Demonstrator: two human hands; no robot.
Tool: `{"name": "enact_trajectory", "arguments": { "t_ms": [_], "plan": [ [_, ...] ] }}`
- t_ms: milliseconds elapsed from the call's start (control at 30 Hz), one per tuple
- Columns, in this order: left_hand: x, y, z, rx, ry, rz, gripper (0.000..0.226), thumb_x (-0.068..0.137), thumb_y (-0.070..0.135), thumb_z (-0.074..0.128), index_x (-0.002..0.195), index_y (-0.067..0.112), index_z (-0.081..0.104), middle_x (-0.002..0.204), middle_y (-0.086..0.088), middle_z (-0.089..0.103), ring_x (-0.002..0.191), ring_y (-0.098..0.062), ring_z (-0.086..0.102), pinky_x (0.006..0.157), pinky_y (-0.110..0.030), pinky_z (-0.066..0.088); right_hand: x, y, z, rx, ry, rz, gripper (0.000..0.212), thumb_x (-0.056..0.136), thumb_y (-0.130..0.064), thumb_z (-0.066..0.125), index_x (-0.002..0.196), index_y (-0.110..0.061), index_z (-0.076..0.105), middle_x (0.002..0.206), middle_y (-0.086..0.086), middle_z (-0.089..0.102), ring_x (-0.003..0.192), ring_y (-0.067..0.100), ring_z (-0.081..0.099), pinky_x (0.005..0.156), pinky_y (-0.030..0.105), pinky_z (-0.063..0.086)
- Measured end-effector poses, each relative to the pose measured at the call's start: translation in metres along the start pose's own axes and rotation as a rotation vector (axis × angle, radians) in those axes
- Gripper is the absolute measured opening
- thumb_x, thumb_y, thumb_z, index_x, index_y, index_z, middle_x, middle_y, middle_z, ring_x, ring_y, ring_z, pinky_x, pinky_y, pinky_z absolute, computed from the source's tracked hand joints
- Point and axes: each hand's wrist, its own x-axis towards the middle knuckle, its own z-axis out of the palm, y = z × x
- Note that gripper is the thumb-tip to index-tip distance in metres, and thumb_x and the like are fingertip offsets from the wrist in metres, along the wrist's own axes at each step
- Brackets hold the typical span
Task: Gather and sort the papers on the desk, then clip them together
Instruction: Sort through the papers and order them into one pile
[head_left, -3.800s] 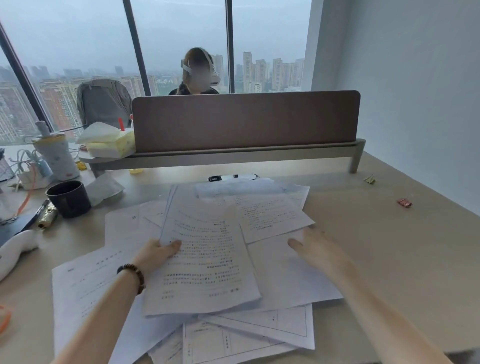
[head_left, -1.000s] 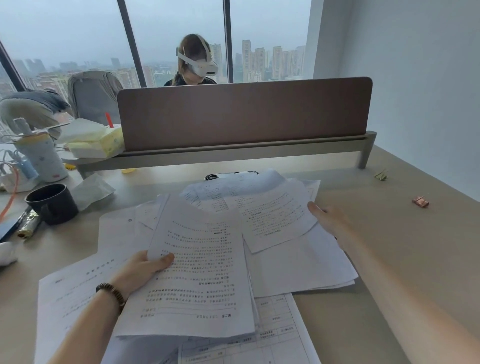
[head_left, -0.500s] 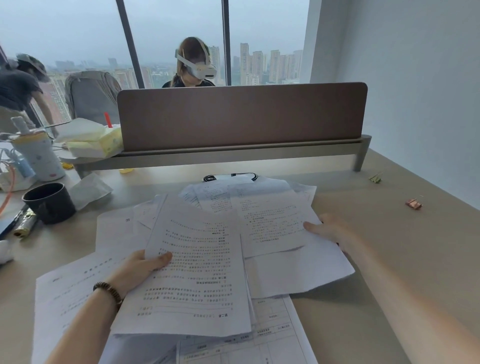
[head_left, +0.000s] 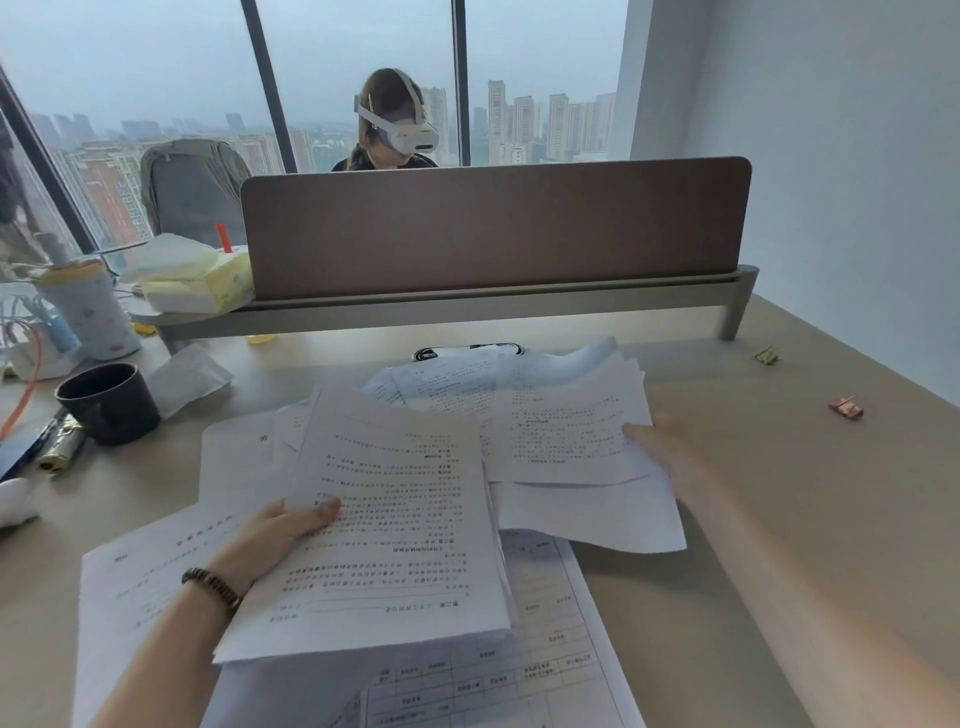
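Note:
Printed white sheets lie scattered over the middle of the beige desk (head_left: 779, 519). My left hand (head_left: 275, 535) grips a thin stack of printed pages (head_left: 395, 519) by its left edge, thumb on top, and holds it slightly above the pile. My right hand (head_left: 670, 447) holds the right edge of another bunch of sheets (head_left: 566, 431), whose far edge curls upward. A form with table lines (head_left: 519, 670) lies underneath at the front. A pink binder clip (head_left: 845, 407) and a gold-green binder clip (head_left: 767, 356) lie on the desk at the right.
A dark cup (head_left: 109, 402), a pen, a gold lighter (head_left: 61, 449), a bottle and cables crowd the left. A brown divider screen (head_left: 493, 228) closes the far side; a tissue pack (head_left: 197, 283) sits on its shelf. A person wearing a headset sits behind it.
My right hand reached to the right-hand sheets, took their edge and lifted them, so their far edge now curls up. My left hand kept holding its stack, raised off the pile.

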Motion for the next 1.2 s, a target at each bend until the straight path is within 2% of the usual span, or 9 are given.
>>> {"name": "enact_trajectory", "arguments": {
  "t_ms": [167, 333, 467, 567, 733, 800, 967, 1100, 1200],
  "plan": [
    [-0.001, 0.001, 0.002, 0.016, 0.013, -0.012, 0.025, 0.093, 0.013, 0.061, 0.112, -0.001, 0.067, 0.102, -0.026, 0.074, 0.075, -0.038, 0.075, 0.065, -0.045, 0.063, 0.002, -0.004, 0.011, -0.123, 0.091, -0.077, 0.015, 0.09, -0.019, 0.058, 0.098, -0.012, 0.069, 0.102, 0.014, 0.073, 0.094, 0.033, 0.07, 0.086, 0.045, 0.056],
    [-0.003, 0.001, 0.003, 0.017, 0.014, -0.017, 0.041, 0.079, 0.022, 0.069, 0.114, 0.001, 0.067, 0.104, -0.026, 0.074, 0.09, -0.044, 0.072, 0.082, -0.053, 0.059, -0.001, -0.013, 0.01, 0.163, -0.021, 0.038, 0.033, 0.091, 0.001, 0.068, 0.123, 0.003, 0.058, 0.118, 0.022, 0.065, 0.103, 0.037, 0.065, 0.09, 0.051, 0.053],
    [-0.003, 0.001, 0.004, 0.036, 0.036, -0.024, 0.035, 0.085, 0.02, 0.067, 0.115, 0.001, 0.067, 0.104, -0.026, 0.074, 0.099, -0.049, 0.068, 0.091, -0.058, 0.053, -0.008, -0.019, 0.008, 0.249, 0.056, -0.011, 0.026, 0.085, 0.006, 0.073, 0.1, -0.006, 0.055, 0.102, 0.015, 0.063, 0.094, 0.032, 0.062, 0.081, 0.044, 0.05],
    [-0.004, -0.001, 0.005, 0.051, 0.063, -0.04, 0.028, 0.092, 0.016, 0.063, 0.115, 0.001, 0.066, 0.104, -0.026, 0.074, 0.1, -0.049, 0.068, 0.092, -0.06, 0.052, -0.011, -0.02, 0.004, 0.293, 0.058, -0.023, 0.04, 0.084, -0.001, 0.077, 0.12, 0.003, 0.059, 0.112, 0.019, 0.069, 0.097, 0.035, 0.067, 0.085, 0.047, 0.055],
    [-0.008, 0.003, 0.009, 0.106, 0.075, -0.032, 0.027, 0.092, 0.017, 0.064, 0.113, 0.0, 0.067, 0.096, -0.022, 0.076, 0.085, -0.04, 0.073, 0.084, -0.054, 0.057, -0.027, -0.033, -0.005, 0.243, 0.031, -0.082, 0.023, 0.093, -0.015, 0.069, 0.115, -0.009, 0.066, 0.11, 0.014, 0.07, 0.094, 0.033, 0.068, 0.087, 0.044, 0.055],
    [-0.012, 0.006, 0.013, 0.139, 0.102, -0.006, 0.024, 0.093, 0.016, 0.064, 0.109, 0.0, 0.068, 0.087, -0.018, 0.078, 0.073, -0.035, 0.075, 0.068, -0.043, 0.062, -0.037, -0.043, -0.011, 0.191, 0.024, -0.146, 0.021, 0.094, -0.02, 0.068, 0.113, -0.012, 0.066, 0.111, 0.012, 0.072, 0.093, 0.032, 0.07, 0.09, 0.045, 0.056],
    [-0.022, 0.008, 0.027, 0.175, 0.149, 0.049, 0.007, 0.092, 0.016, 0.064, 0.086, 0.013, 0.062, 0.053, 0.002, 0.072, 0.055, -0.018, 0.071, 0.061, -0.033, 0.054, -0.077, -0.083, -0.028, 0.12, -0.012, -0.254, 0.021, 0.092, -0.026, 0.071, 0.103, -0.009, 0.069, 0.099, 0.008, 0.073, 0.083, 0.025, 0.071, 0.064, 0.031, 0.055],
    [-0.025, 0.008, 0.032, 0.242, 0.156, 0.083, 0.014, 0.093, 0.023, 0.066, 0.099, 0.01, 0.068, 0.07, -0.004, 0.078, 0.074, -0.032, 0.075, 0.072, -0.043, 0.061, -0.114, -0.119, -0.04, 0.104, -0.018, -0.368, 0.02, 0.089, -0.031, 0.074, 0.092, -0.012, 0.072, 0.088, 0.003, 0.074, 0.074, 0.02, 0.072, 0.058, 0.026, 0.056],
    [-0.027, 0.009, 0.036, 0.29, 0.165, 0.131, 0.023, 0.094, 0.022, 0.064, 0.108, 0.003, 0.069, 0.079, -0.008, 0.078, 0.076, -0.032, 0.074, 0.068, -0.038, 0.061, -0.137, -0.138, -0.045, 0.153, -0.13, -0.443, 0.013, 0.091, -0.026, 0.072, 0.086, -0.014, 0.072, 0.087, 0.007, 0.075, 0.073, 0.021, 0.071, 0.07, 0.032, 0.058]
  ]
}}
